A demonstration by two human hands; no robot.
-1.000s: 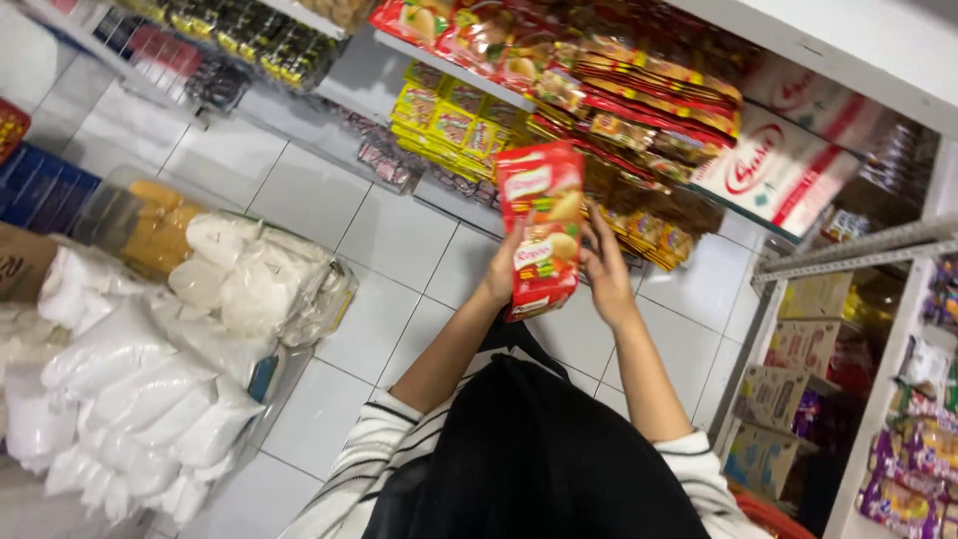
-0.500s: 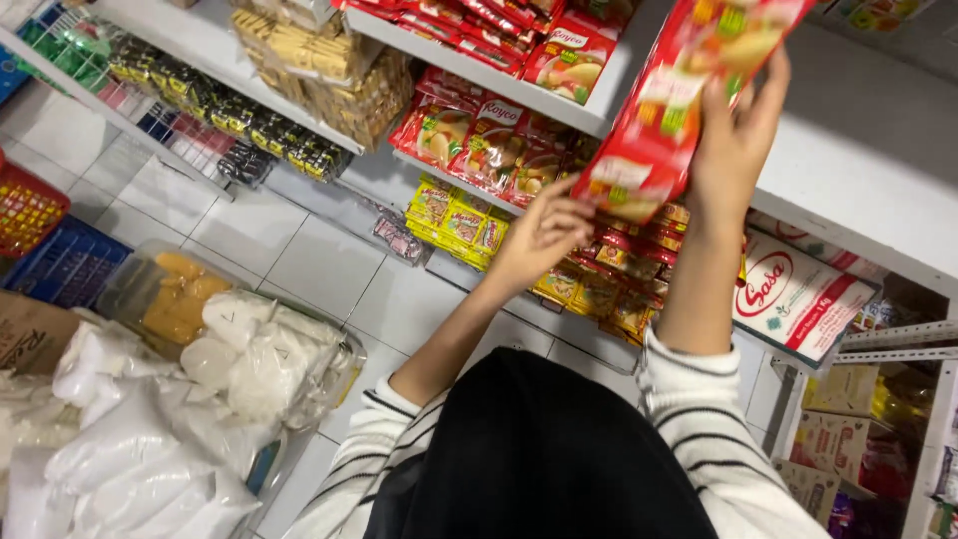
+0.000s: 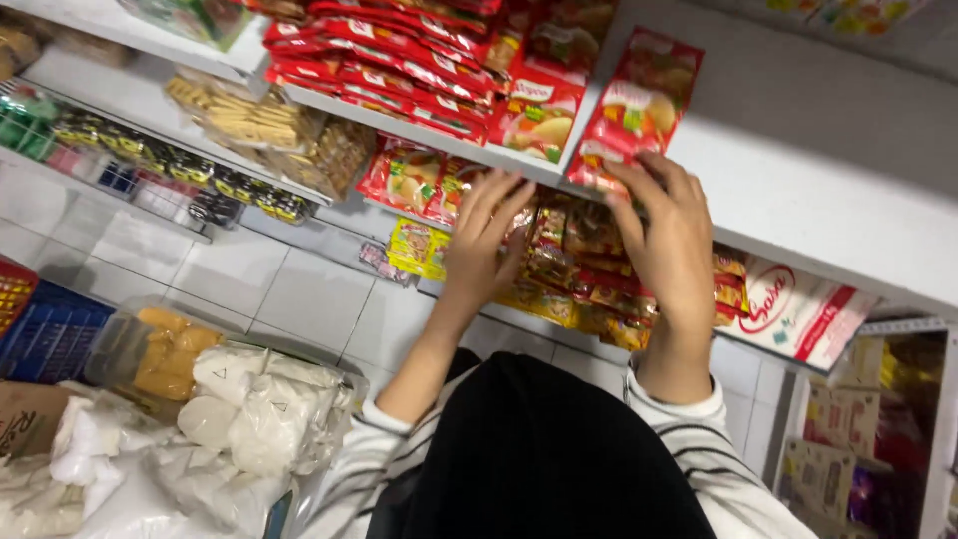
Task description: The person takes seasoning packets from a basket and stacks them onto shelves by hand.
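Note:
A red food packet stands on the white shelf, leaning beside a row of similar red packets. My right hand grips its lower edge from below. My left hand is raised next to it, fingers spread, touching the shelf's front edge under another red packet; it holds nothing. Both arms wear striped sleeves, and black cloth covers the bottom middle of the view.
Lower shelves hold yellow and red sachets and biscuit packs. A white carton sits at the right. On the tiled floor at left lie clear bags of white goods and a blue crate.
Both hands lifted the red packet from chest height up to the upper shelf and set it down there. The left hand came off the packet and now rests at the shelf edge.

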